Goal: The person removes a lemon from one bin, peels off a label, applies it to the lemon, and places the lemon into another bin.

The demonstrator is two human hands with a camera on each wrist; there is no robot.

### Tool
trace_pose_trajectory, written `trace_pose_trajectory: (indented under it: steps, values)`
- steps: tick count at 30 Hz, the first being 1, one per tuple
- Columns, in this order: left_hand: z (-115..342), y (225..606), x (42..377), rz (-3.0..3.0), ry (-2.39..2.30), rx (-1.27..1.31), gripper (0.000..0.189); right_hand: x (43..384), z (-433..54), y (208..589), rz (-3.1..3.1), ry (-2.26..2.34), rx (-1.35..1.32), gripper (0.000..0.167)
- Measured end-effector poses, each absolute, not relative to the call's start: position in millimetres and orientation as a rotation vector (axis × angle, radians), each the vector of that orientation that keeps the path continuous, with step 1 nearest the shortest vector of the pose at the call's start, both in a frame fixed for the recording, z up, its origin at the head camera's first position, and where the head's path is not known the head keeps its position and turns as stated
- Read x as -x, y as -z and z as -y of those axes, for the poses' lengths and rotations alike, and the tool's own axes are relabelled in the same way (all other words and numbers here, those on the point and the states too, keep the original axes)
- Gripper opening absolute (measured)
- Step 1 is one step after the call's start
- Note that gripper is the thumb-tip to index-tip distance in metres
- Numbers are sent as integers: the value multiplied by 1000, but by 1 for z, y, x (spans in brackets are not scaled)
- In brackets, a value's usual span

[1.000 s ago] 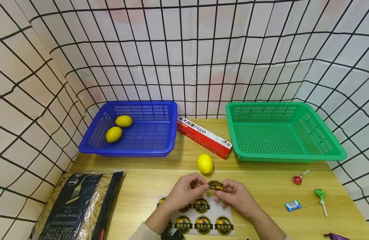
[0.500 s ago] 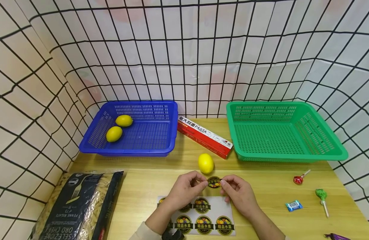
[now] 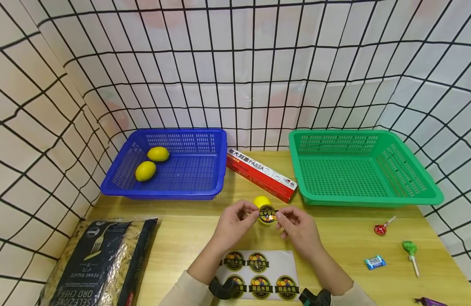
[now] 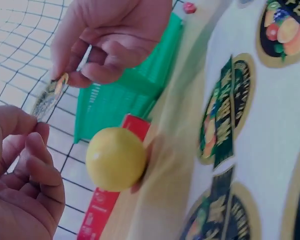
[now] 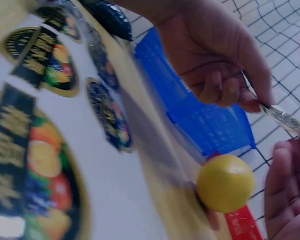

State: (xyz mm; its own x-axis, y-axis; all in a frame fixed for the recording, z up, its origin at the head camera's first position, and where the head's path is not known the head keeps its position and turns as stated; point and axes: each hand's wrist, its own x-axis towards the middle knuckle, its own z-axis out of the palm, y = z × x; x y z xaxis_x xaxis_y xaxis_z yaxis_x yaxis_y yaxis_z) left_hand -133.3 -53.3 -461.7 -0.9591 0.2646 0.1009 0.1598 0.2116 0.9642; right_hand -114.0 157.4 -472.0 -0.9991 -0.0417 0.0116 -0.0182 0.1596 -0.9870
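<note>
Whereas half a second ago the round sticker (image 3: 267, 214) hung just short of the lemon (image 3: 260, 200), the left hand (image 3: 234, 226) and right hand (image 3: 299, 229), pinching its opposite edges, now hold it farther forward above the desk (image 3: 182, 242), partly covering the lemon in the head view.

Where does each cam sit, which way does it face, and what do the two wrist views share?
Head: on the head, facing forward and down; left hand, right hand, forearms and sleeves show.
Left wrist: looks past the lemon toward the green basket; left hand lower left, right hand top.
Right wrist: looks toward the blue basket; left hand top, part of right hand at right edge.
Wrist views share: sticker between both hands, lemon, pasta box.
</note>
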Motion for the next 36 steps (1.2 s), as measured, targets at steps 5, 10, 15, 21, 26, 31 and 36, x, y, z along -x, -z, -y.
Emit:
trace_pose_trajectory:
  steps: [5,10,15,21,26,31,36]
  values:
    - [60,454,135,-2454,-1718,-568,6,119,-159,467,-2435,1888,232,37]
    - [63,445,139,-2481,-1598,-717,12,125,-157,453,-2582,1620,411,23]
    - [60,446,138,-2362,-1786,-515,31,130,-150,445,-2412,1840,200,14]
    - [55,453,141,-2169,-1958,-343,25,133,-141,448,-2099,2169,7,15]
    - [52,452,147,-2195,-2004,-277,19,135,-140,450,-2085,2145,-38,18]
    - [51,451,157,-2183,-2002,-193,20,144,-141,449,-2212,2096,-133,23]
    - [49,455,169,-2132,-2034,-73,20,155,-141,452,-2371,1976,-185,22]
